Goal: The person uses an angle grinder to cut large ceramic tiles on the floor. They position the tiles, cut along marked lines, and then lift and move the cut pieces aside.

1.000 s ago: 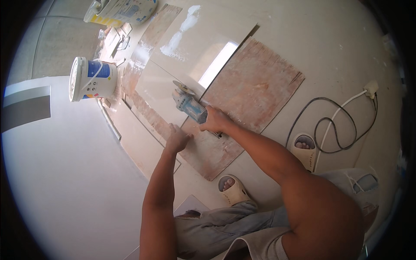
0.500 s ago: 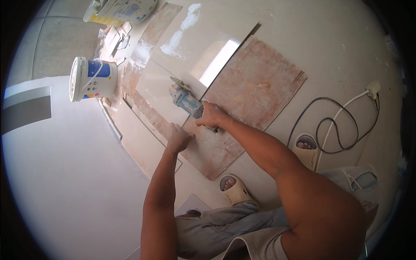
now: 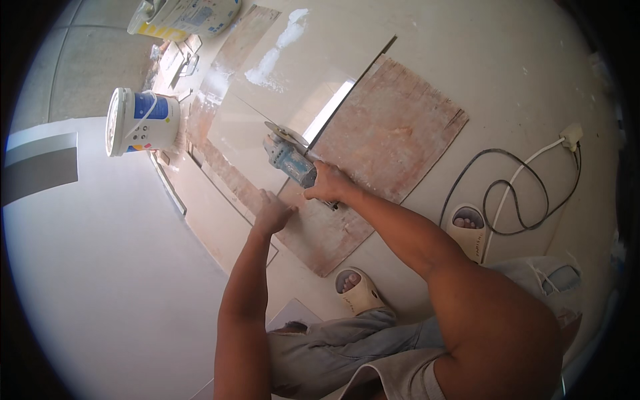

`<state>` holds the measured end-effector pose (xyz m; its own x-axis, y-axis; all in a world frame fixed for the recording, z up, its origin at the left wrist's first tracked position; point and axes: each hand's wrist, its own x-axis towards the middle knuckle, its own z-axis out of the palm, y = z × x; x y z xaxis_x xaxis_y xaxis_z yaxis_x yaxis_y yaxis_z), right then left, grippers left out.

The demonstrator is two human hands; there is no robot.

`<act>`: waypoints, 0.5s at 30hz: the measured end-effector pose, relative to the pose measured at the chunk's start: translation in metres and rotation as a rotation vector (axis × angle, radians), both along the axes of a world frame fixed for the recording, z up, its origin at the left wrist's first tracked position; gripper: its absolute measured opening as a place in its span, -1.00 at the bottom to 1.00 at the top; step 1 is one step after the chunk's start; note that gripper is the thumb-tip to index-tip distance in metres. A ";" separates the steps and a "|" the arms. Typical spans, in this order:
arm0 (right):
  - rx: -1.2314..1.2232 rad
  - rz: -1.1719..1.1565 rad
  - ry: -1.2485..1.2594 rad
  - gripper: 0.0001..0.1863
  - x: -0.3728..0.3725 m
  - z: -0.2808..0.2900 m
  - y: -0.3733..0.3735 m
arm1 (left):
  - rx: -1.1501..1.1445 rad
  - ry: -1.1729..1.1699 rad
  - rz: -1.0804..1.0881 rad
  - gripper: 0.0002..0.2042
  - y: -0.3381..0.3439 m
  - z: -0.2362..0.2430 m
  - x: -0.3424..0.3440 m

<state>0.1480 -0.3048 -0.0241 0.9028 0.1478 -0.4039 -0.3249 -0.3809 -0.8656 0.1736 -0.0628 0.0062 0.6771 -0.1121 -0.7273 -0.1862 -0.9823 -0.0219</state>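
One angle grinder juts forward-left from the right hand.

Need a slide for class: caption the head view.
Right hand grips a blue angle grinder over a pale tile, left hand nearby.

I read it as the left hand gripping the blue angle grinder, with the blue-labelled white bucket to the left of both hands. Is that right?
Not quite: in the head view, the right hand, not the left hand, grips the blue angle grinder. The blue-labelled white bucket is to the left of both hands.
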 end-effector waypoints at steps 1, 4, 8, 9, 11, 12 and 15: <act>0.003 0.008 -0.008 -0.03 -0.001 0.001 -0.001 | 0.011 -0.008 -0.025 0.12 0.000 0.000 0.000; -0.026 0.010 -0.013 -0.05 -0.005 0.005 0.000 | 0.031 -0.034 -0.074 0.13 0.000 -0.001 -0.001; -0.025 -0.020 -0.040 -0.05 -0.006 0.008 0.000 | 0.033 -0.007 -0.052 0.13 -0.005 0.005 -0.001; -0.002 -0.020 -0.060 -0.06 -0.004 0.008 -0.002 | 0.055 0.016 -0.033 0.13 -0.007 0.006 -0.001; -0.021 0.009 -0.020 -0.05 -0.001 0.009 -0.005 | 0.067 0.028 -0.071 0.13 -0.010 0.009 0.001; -0.034 0.026 0.000 -0.04 0.000 0.010 -0.006 | 0.046 0.038 -0.002 0.13 -0.010 0.010 0.001; -0.007 0.018 -0.027 -0.03 -0.001 0.012 -0.008 | -0.006 -0.002 0.063 0.12 -0.009 0.010 -0.001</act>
